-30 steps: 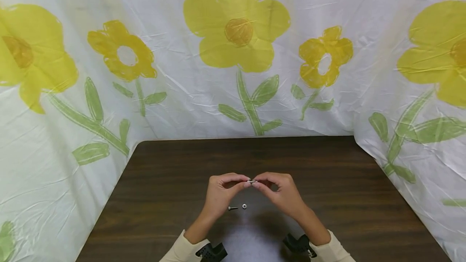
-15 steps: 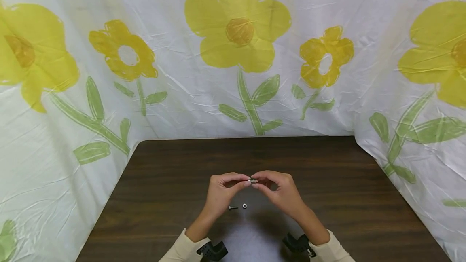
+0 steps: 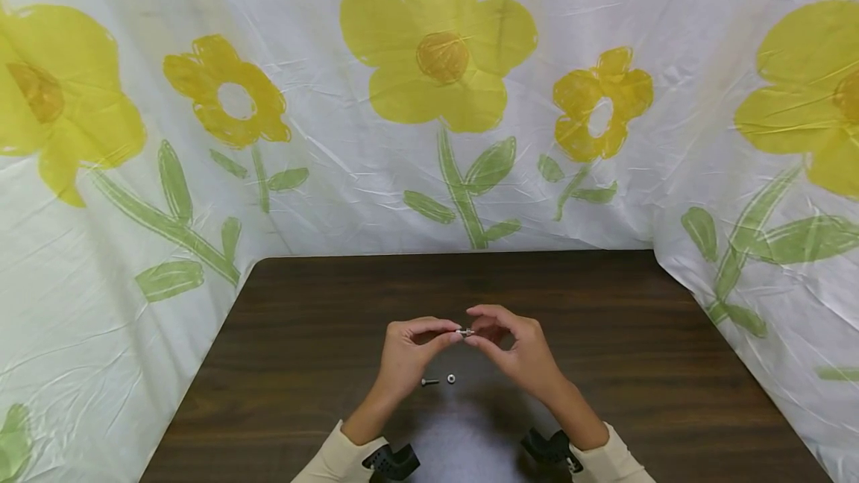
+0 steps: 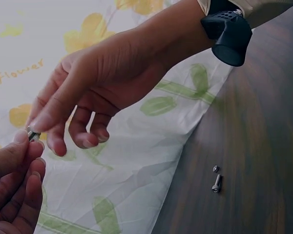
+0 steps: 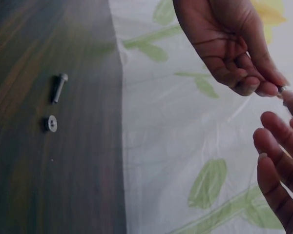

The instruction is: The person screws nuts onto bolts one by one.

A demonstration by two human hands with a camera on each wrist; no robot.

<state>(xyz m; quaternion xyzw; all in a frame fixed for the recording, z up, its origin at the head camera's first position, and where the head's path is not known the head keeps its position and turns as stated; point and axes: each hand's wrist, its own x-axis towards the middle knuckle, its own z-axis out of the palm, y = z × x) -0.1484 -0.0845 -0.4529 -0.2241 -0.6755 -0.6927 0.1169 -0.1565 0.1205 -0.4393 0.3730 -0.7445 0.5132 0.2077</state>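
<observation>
My left hand (image 3: 404, 356) pinches a small silver bolt (image 3: 464, 332) between thumb and index finger, above the table. What looks like a nut sits on the bolt, though it is too small to tell clearly. My right hand (image 3: 520, 352) is at the bolt's right end, its thumb close against it and its index finger lifted away from the thumb. In the left wrist view, the right thumb partly covers the bolt (image 4: 33, 134). Below the hands lie a second bolt (image 3: 430, 382) and a nut (image 3: 451, 379), side by side and apart.
A dark wood-grain table (image 3: 302, 304) lies under the hands. White cloth with yellow flowers (image 3: 322, 200) hangs behind it and along both sides. Black wrist cameras (image 3: 391, 462) sit at both cuffs.
The right index finger has risen off the bolt and away from the thumb. My left hand keeps its pinch, and the loose bolt and nut stay put.
</observation>
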